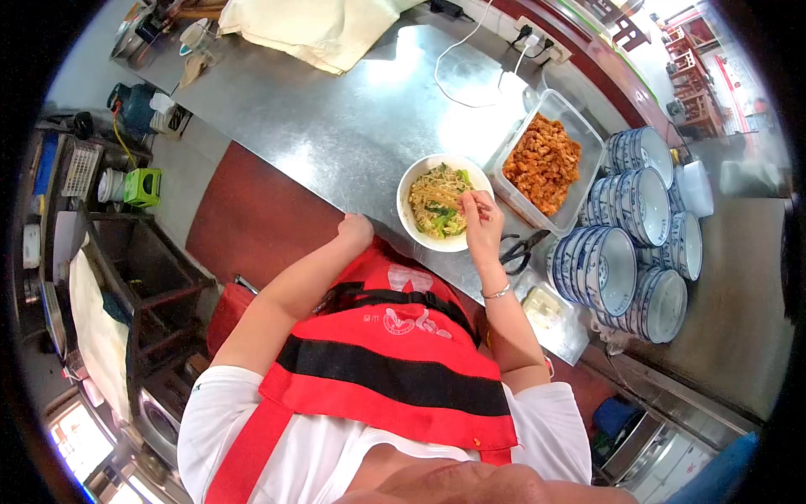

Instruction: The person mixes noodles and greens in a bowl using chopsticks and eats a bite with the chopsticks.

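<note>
A white bowl of noodles with green vegetables stands near the front edge of the metal table. My right hand is over the bowl's right side, its fingers pinched round thin wooden chopsticks whose tips reach into the noodles. To the left of the bowl, my left hand rests at the table's edge, curled closed, with nothing seen in it. Black-handled scissors lie just right of my right wrist.
A clear plastic tub of reddish-brown food stands behind and right of the bowl. Stacked blue-and-white bowls fill the right side. A pale cloth and a white cable lie at the back. A small container sits at the front right.
</note>
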{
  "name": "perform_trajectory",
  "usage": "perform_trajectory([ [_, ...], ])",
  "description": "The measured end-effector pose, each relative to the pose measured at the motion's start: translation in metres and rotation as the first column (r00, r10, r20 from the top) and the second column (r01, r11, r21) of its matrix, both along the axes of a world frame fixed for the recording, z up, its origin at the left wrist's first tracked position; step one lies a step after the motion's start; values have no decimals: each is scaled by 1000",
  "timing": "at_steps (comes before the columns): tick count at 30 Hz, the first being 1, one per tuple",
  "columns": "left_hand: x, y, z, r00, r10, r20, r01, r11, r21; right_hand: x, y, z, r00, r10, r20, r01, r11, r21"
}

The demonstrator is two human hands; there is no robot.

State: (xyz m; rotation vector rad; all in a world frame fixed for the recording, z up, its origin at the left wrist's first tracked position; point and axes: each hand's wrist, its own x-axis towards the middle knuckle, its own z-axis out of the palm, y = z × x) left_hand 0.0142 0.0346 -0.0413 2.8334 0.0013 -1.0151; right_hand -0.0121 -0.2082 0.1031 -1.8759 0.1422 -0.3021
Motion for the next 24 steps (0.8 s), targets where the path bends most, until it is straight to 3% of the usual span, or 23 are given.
perform_trajectory([
  [4,-2,-2,2,1000,-12,21,11,1000,23,6,2,-3,1000,-15,20,17,994,-104],
  [6,-1,0,4,999,-48,0,48,999,4,6,3,0,1000,-12,11,12,998,-68],
  [12,-2,9,-50,975,-212,64,209,976,61,4,3,-2,1000,-13,-2,13,998,-63],
  [17,-1,-3,13,985,-172,30,170,983,63,4,-1,-11,998,-57,-3,57,998,-9],
  [19,-3,-3,9,990,-136,48,133,989,70,4,-5,-7,996,-74,-57,84,974,209],
  [22,-4,-1,7,974,-216,67,211,975,77,3,-13,1,983,-156,-94,180,913,365],
  [24,-4,-5,14,996,-70,59,66,995,70,0,-25,1,975,-181,-131,221,857,465],
])
